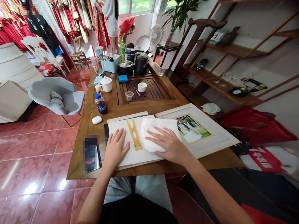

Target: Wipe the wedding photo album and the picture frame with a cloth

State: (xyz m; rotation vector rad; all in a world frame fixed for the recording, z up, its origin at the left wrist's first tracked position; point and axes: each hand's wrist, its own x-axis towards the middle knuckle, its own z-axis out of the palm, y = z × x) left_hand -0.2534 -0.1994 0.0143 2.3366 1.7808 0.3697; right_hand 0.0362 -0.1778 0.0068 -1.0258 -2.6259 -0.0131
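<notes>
My left hand (pixel 116 147) lies flat with its fingers spread on the left part of a white board (pixel 123 159). My right hand (pixel 168 143) rests, fingers apart, on a fluffy white wad of stuffing (pixel 147 128), which covers the board's right part. Between the two hands is a flat yellow strip (pixel 135 137), forked at its far end, with an oval hole and a small animal face at the near end. Right of the wad lies a white picture frame (pixel 217 134) holding a printed photo (pixel 191 127) of people outdoors. Part of the frame is hidden behind the wad.
On the wooden table (pixel 77 161) lie a phone (pixel 92 154) and a white earbud case (pixel 97 119). A blue-capped bottle (pixel 101 104), a lidded white cup (pixel 106 84) and a tea tray (pixel 149 93) are farther back. Shelves (pixel 224 84) stand to the right; two people are in the background.
</notes>
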